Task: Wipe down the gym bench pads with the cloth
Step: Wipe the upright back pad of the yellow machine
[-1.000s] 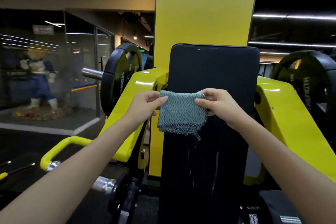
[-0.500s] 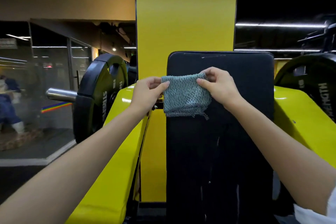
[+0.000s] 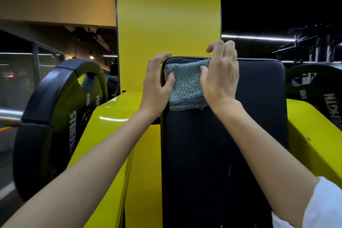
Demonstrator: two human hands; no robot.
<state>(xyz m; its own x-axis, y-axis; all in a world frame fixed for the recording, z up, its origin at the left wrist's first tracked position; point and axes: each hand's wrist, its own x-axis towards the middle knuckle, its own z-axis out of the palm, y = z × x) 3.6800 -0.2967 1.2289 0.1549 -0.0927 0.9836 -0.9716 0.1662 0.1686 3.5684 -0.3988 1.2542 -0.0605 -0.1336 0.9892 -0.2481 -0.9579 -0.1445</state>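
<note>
A gym is shown. Black weight plates [image 3: 61, 122] are loaded on a steel bar [image 3: 9, 115] at the left, and another plate [image 3: 318, 87] is seen at the right. A yellow machine frame [image 3: 111, 135] is fitted with a black upholstered pad [image 3: 222, 153]. A yellow pillar [image 3: 166, 24] is seen behind it, and strip lights [image 3: 259, 38] are mounted in the dark space beyond.

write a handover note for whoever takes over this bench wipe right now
Cloth: folded, flat against the upper left of the black back pad.
Left hand: thumb on its left edge, fingers by the pad's corner.
Right hand: thumb and palm on its right side, fingers lifted.
Done: cloth placed. Left: wipe the whole pad, probably downward.
</note>
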